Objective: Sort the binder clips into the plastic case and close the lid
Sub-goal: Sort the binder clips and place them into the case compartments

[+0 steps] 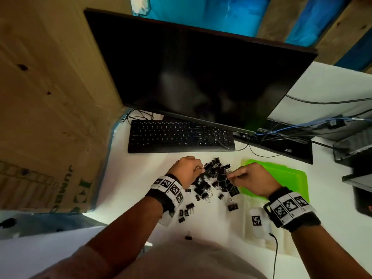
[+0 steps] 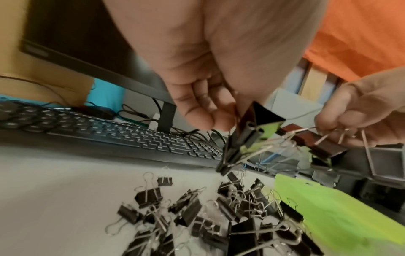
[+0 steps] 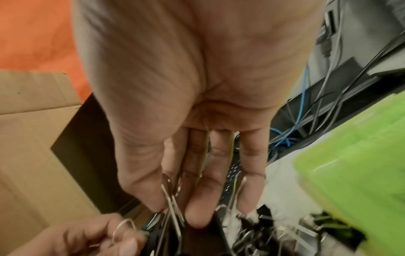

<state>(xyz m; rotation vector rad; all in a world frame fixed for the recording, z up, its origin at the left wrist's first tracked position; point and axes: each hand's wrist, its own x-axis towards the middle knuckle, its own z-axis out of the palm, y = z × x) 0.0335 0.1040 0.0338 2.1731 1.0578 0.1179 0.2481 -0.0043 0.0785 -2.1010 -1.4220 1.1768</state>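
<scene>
A heap of black binder clips (image 1: 213,182) lies on the white desk between my hands, with several strays nearer me. My left hand (image 1: 199,168) pinches the wire handles of a large black clip (image 2: 252,131) lifted off the heap. My right hand (image 1: 231,176) pinches the wire handles (image 3: 173,199) of another clip (image 2: 315,143) close beside it. The two clips look tangled by their wires. The green plastic case (image 1: 281,176) lies flat to the right of the heap, under my right hand. Its inside is not clear in any view.
A black keyboard (image 1: 181,135) and a dark monitor (image 1: 201,73) stand just beyond the heap. Cables (image 1: 281,129) and black equipment crowd the far right. A cardboard box (image 1: 50,117) walls off the left. A pale tray (image 1: 285,246) sits below my right wrist.
</scene>
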